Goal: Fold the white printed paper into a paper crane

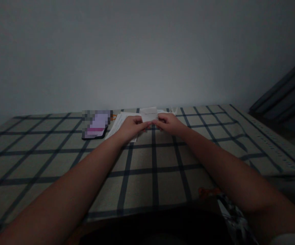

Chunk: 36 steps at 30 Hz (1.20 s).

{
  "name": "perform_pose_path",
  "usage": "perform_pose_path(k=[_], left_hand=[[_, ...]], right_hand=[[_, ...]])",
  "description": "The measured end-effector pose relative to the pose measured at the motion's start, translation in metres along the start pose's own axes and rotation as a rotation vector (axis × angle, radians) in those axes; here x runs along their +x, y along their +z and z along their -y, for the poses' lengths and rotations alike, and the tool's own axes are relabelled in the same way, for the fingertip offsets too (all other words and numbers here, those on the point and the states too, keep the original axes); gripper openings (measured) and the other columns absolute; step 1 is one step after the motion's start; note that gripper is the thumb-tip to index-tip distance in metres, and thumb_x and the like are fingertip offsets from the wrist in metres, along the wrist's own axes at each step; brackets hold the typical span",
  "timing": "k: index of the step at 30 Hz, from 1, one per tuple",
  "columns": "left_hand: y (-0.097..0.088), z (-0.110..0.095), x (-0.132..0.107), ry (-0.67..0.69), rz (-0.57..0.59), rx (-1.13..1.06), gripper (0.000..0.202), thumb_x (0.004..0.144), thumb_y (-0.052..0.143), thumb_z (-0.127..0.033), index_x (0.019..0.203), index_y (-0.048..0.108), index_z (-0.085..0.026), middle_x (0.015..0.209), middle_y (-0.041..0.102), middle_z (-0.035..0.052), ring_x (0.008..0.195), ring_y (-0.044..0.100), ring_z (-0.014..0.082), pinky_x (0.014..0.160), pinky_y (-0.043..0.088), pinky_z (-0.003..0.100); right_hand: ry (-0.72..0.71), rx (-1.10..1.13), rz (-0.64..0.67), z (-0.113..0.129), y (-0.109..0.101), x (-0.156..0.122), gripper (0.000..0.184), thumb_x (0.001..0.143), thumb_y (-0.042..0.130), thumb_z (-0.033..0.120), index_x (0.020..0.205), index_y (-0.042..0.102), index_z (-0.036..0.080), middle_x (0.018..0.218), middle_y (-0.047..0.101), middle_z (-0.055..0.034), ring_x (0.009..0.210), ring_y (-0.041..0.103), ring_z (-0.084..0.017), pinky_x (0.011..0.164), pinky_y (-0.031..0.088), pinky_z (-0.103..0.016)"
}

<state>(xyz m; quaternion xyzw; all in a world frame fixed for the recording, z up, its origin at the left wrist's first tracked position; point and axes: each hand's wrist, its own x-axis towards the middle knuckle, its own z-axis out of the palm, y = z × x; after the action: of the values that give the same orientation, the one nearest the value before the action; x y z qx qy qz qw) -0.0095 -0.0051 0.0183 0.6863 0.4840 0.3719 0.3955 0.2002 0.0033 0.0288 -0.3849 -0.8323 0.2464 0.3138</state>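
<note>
Both my arms reach forward over a checked beige cloth (142, 177) with dark blue lines. My left hand (131, 127) and my right hand (169, 124) meet at the far side and pinch a small white slip of paper (149, 116) between their fingertips, one hand on each end. The slip is held just above a loose pile of white papers (119, 123) that lies flat on the cloth under my left hand. Both hands are closed on the slip.
A dark flat device with a blurred pink and purple screen (96, 124) lies left of the papers. A plain grey wall (147, 51) rises behind. Dark striped fabric (285, 98) leans at the right. The room is dim.
</note>
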Motion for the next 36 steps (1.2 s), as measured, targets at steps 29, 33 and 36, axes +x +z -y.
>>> perform_pose_path(k=[29,33,36], left_hand=[[0.002,-0.004,-0.007,0.255,-0.15,0.47,0.033,0.079,0.064,-0.047,0.077,0.072,-0.015,0.066,0.066,0.0041,0.061,0.055,0.0163,0.056,0.033,0.028],[0.001,-0.006,-0.008,0.258,-0.163,0.522,0.033,0.079,0.065,-0.048,0.074,0.07,-0.016,0.066,0.066,0.0043,0.061,0.055,0.0166,0.056,0.032,0.028],[0.0,-0.006,-0.007,0.26,-0.157,0.522,0.033,0.08,0.064,-0.048,0.076,0.072,-0.016,0.067,0.066,0.0044,0.061,0.055,0.0166,0.056,0.032,0.028]], right_hand=[[-0.126,-0.228,0.038,-0.005,0.003,0.003,0.024,0.086,0.054,0.037,0.077,0.06,0.016,0.071,0.056,-0.0024,0.066,0.046,-0.014,0.064,0.031,-0.027],[-0.139,-0.232,0.037,-0.006,0.003,0.003,0.024,0.087,0.055,0.036,0.081,0.063,0.014,0.073,0.058,-0.0033,0.068,0.045,-0.014,0.064,0.031,-0.028],[-0.138,-0.239,0.039,-0.006,0.003,0.003,0.024,0.087,0.054,0.035,0.081,0.063,0.014,0.072,0.057,-0.0033,0.068,0.046,-0.014,0.065,0.031,-0.028]])
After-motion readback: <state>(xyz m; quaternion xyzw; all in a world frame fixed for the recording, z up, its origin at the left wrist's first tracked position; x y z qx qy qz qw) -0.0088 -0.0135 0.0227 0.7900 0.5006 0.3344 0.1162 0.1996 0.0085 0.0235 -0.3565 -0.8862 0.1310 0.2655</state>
